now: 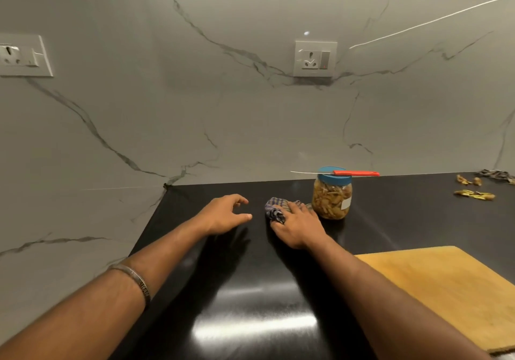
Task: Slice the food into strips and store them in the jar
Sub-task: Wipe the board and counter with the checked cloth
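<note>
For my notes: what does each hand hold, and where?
The right hand presses on the checked cloth from above; the left hand holds nothing.

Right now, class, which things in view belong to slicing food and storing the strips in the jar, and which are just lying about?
Job: jar with blue lid on, full of strips; red-handled knife across the lid; wooden cutting board; scraps.

Lying about: checked cloth under the right hand; wall sockets.

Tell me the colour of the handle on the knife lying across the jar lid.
Red-orange, on the knife atop the blue-lidded jar; clearest in the head view.
</note>
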